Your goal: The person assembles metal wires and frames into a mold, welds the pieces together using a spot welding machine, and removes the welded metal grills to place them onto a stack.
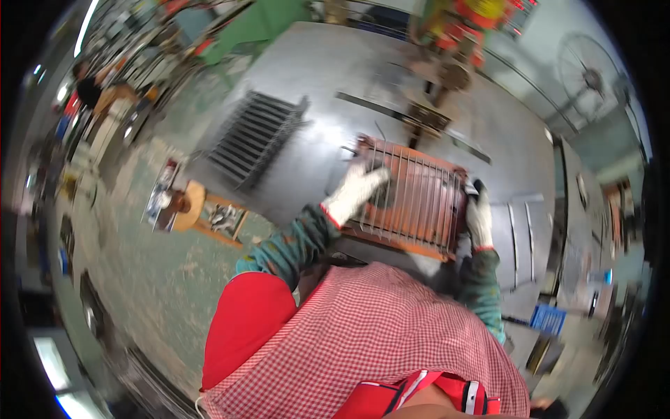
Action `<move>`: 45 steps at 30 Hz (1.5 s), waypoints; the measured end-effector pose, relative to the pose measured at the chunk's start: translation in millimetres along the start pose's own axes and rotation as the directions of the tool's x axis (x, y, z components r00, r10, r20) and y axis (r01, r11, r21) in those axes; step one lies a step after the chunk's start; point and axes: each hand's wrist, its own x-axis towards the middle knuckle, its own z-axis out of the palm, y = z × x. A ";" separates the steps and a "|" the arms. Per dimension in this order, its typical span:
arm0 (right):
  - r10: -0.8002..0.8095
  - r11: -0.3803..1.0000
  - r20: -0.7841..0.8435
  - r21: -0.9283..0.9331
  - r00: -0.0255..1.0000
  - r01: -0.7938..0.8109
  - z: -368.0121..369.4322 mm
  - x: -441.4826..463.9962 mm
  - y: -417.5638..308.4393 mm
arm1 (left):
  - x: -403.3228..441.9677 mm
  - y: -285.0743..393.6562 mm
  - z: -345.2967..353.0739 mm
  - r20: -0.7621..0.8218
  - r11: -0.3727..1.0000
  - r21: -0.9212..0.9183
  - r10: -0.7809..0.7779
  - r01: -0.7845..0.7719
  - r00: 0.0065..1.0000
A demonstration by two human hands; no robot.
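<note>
A wire rack (426, 199) of thin parallel rods lies over an orange-brown frame (401, 242) near the front of the metal table. My left hand (356, 192), in a white knit glove with a red cuff, reaches over the rack's left end, its fingers stretched out. A dark patch beside those fingers is too blurred to identify. At the opposite end, my right hand (479, 220), gloved alike, closes along the rack's edge; its fingertips look dark and partly hidden.
Left on the metal table (317, 63) sits a stack of dark slatted racks (255, 136). A machine head (453, 73) stands beyond the frame. Loose metal strips (520, 241) lie at right. A wooden stool (192, 206) is left, a blue basket (548, 318) right. Another person (89, 91) is far left.
</note>
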 end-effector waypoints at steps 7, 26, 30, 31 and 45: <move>-0.102 0.992 0.020 0.076 0.995 0.100 -0.5 -2.7 16.1 | -62.2 82.3 -125.2 -0.777 0.978 0.060 0.173 -0.202 0.605; -0.066 0.993 0.045 0.105 0.997 0.061 1.5 4.6 27.9 | -88.2 47.6 -285.1 -0.810 0.549 0.526 0.090 0.650 0.580; -0.092 0.994 0.072 0.059 0.993 0.088 -3.4 9.0 31.9 | -83.3 37.8 -291.2 -0.800 0.534 0.552 0.120 0.641 0.588; -0.092 0.994 0.064 0.062 0.994 0.089 -3.8 10.2 34.4 | -84.9 32.2 -292.7 -0.795 0.570 0.549 0.130 0.612 0.592; 0.008 0.995 -0.030 0.101 1.000 -0.005 -3.4 -1.8 23.8 | -32.4 -20.5 -95.2 -0.321 0.890 0.407 -0.071 0.205 0.944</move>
